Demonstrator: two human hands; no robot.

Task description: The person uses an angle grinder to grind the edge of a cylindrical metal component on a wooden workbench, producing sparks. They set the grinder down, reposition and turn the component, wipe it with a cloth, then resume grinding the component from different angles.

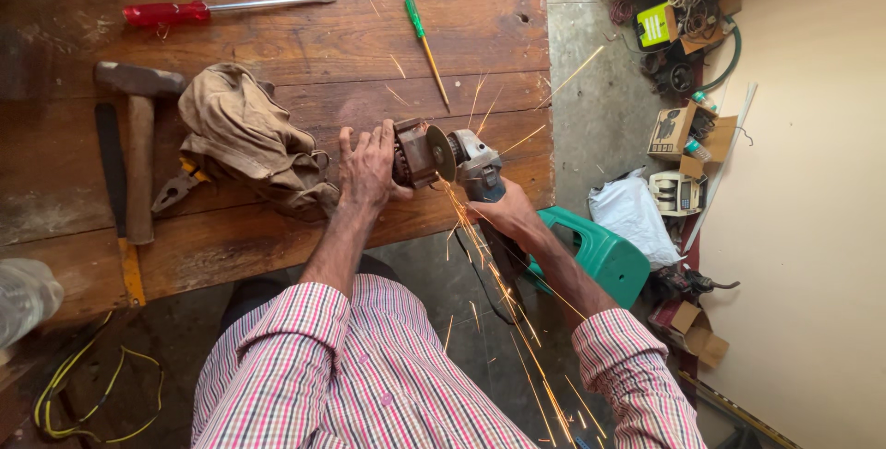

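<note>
My left hand [367, 170] presses a rusty round metal part [413, 152] down at the front edge of the wooden workbench [305, 43]. My right hand [512, 215] grips the body of an angle grinder [472, 165], and its disc [441, 154] touches the metal part. Orange sparks stream from the contact point down toward my lap and fan out over the bench. Both of my sleeves are pink and white checked cloth.
On the bench lie a red-handled screwdriver [212, 10], a green-handled screwdriver [425, 38], a hammer [138, 135], pliers [180, 186] and a tan cloth bag [247, 140]. A green stool [600, 255], a white bag [632, 214] and boxes of clutter stand on the floor at right.
</note>
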